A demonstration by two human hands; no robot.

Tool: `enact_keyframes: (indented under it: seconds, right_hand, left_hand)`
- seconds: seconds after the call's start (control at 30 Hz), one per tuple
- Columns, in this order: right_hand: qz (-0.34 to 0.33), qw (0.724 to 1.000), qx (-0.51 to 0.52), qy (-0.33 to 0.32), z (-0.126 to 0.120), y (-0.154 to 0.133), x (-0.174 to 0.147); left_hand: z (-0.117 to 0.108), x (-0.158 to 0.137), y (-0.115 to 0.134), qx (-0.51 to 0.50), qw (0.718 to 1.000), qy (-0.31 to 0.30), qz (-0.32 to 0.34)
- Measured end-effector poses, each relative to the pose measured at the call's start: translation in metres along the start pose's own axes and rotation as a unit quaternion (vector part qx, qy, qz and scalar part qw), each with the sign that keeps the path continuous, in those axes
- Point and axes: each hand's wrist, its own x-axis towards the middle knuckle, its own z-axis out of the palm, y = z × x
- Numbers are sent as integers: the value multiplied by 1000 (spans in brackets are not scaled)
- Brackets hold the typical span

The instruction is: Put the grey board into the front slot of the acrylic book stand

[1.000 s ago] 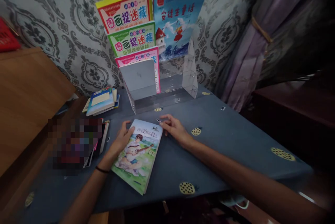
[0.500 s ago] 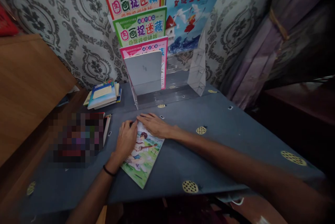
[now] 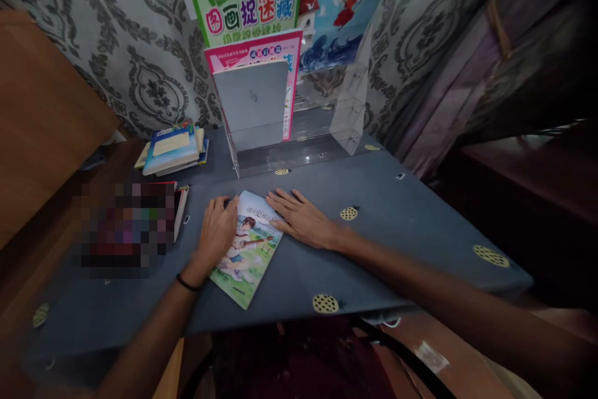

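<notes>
A thin picture book (image 3: 246,256) with a green cover showing a child with a guitar lies flat on the blue tablecloth (image 3: 402,237). My left hand (image 3: 217,231) rests on the book's left edge, fingers spread. My right hand (image 3: 301,218) lies flat, fingers apart, on the book's upper right corner and the cloth beside it. Neither hand grips the book. Behind them stands a clear acrylic display rack (image 3: 327,137) holding a green book (image 3: 247,7), a pink book (image 3: 275,53), a blue picture book (image 3: 346,7) and a grey tablet-like sleeve (image 3: 252,103).
A small stack of books (image 3: 172,149) lies at the back left. A blurred-out pile sits left of my left hand. A wooden cabinet (image 3: 42,119) stands at the far left, patterned wallpaper behind, purple curtain (image 3: 448,56) at right. The table's front edge is close.
My right hand slid from the book's top edge to its right corner and flattened. My left hand stays on the left edge. The camera tilted down, raising the rack in view.
</notes>
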Motion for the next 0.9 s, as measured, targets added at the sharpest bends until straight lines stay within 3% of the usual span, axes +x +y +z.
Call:
enact_keyframes:
  seconds: [0.23, 0.37, 0.57, 0.73, 0.9]
  right_hand:
    - [-26, 1000, -7, -2, 4, -22, -36]
    - [-84, 995, 40, -48, 21, -62, -45]
    - [-189, 965, 110, -143, 42, -118, -44]
    - [-213, 954, 105, -182, 30, -116, -51]
    - [-188, 962, 114, -161, 19, -106, -68]
  left_hand:
    - [4, 1, -4, -47, 999, 6, -9]
    - [8, 3, -11, -85, 996, -4, -23]
    - [5, 4, -12, -101, 994, -14, -23]
    - [-11, 1, -7, -66, 997, -39, -27]
    - [-27, 2, -6, -22, 990, -94, -102]
